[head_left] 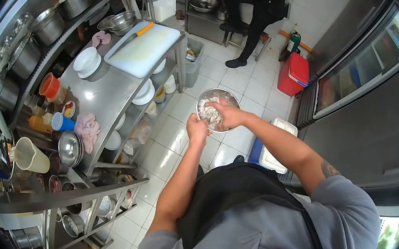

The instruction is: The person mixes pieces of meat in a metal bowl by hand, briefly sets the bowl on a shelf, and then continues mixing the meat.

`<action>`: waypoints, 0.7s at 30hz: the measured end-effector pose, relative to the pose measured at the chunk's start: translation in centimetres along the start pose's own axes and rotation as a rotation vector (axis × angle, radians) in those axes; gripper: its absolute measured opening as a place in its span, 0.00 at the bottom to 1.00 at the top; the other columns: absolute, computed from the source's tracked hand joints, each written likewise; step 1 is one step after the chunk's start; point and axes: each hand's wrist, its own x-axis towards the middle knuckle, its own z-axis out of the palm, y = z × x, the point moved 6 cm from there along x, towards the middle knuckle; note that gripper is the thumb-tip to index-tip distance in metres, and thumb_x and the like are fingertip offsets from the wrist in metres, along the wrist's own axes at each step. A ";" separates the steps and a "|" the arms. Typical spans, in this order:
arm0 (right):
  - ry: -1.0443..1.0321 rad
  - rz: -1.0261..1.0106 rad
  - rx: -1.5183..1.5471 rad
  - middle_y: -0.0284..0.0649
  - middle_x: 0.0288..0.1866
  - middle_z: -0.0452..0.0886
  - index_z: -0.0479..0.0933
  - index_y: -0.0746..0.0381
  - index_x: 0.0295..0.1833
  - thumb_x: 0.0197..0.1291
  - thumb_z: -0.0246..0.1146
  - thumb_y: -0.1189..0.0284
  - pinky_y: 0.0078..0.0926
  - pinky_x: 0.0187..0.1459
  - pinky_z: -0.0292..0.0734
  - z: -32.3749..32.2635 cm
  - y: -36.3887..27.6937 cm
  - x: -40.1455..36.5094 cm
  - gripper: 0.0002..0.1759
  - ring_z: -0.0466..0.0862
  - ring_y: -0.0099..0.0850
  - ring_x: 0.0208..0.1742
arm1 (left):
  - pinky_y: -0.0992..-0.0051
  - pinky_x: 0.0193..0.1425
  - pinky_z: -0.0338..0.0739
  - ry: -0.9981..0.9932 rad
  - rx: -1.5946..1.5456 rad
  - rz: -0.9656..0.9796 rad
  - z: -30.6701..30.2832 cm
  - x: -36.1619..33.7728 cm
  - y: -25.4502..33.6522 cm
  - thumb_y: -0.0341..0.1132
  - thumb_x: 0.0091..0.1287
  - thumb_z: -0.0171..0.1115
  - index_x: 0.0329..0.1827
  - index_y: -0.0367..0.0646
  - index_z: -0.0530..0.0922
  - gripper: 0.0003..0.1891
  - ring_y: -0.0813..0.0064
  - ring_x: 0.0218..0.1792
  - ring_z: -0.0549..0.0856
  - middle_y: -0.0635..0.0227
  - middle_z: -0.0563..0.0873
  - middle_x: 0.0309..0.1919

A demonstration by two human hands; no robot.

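Note:
A round metal bowl [230, 97] is held out in front of me above the tiled floor. White-coated, lumpy food [210, 115] lies inside it; its exact kind cannot be made out. My left hand [197, 128] is closed around the bowl's near left rim, with the thumb at the edge. From the right, my right hand [228, 115] reaches into the bowl, its fingers curled over the food and the fingertips partly hidden in it.
On the left, a steel counter [120, 96] bears a white cutting board [144, 49] with an orange-handled knife [136, 33], and white bowls [86, 61]. A red cooler [292, 74] and steel refrigerator [367, 130] stand right. Another person [256, 0] sits at the back.

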 end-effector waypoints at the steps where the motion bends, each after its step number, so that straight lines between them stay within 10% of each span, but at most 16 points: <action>1: -0.006 0.105 -0.028 0.57 0.59 0.70 0.70 0.52 0.65 0.47 0.69 0.75 0.50 0.63 0.72 -0.1 -0.1 0.4 0.36 0.73 0.58 0.65 | 0.74 0.12 0.72 0.004 0.009 0.005 0.2 -0.4 -0.1 0.20 0.57 0.55 0.31 0.41 0.68 0.06 0.74 0.12 0.77 0.63 0.78 0.21; 4: -0.022 0.357 -0.152 0.56 0.59 0.70 0.72 0.50 0.62 0.46 0.68 0.77 0.48 0.59 0.76 -1.7 -0.2 1.1 0.33 0.78 0.56 0.60 | 0.74 0.14 0.74 -0.024 0.018 -0.006 1.2 -1.1 0.4 0.20 0.57 0.55 0.33 0.39 0.69 0.05 0.73 0.13 0.78 0.62 0.79 0.23; 12: -0.088 0.001 0.025 0.59 0.67 0.68 0.54 0.48 0.79 0.47 0.65 0.79 0.45 0.72 0.66 -2.5 -1.9 2.6 0.51 0.67 0.59 0.72 | 0.75 0.16 0.77 0.037 -0.140 -0.039 0.9 -0.2 0.7 0.20 0.58 0.55 0.37 0.37 0.70 0.06 0.71 0.15 0.80 0.60 0.81 0.25; 21: 0.091 0.324 0.001 0.60 0.62 0.73 0.70 0.51 0.67 0.46 0.73 0.74 0.48 0.61 0.75 -1.3 0.3 2.7 0.39 0.74 0.57 0.65 | 0.75 0.14 0.73 0.009 -0.091 0.077 1.6 -1.1 0.5 0.17 0.58 0.52 0.36 0.38 0.69 0.07 0.73 0.14 0.79 0.61 0.80 0.24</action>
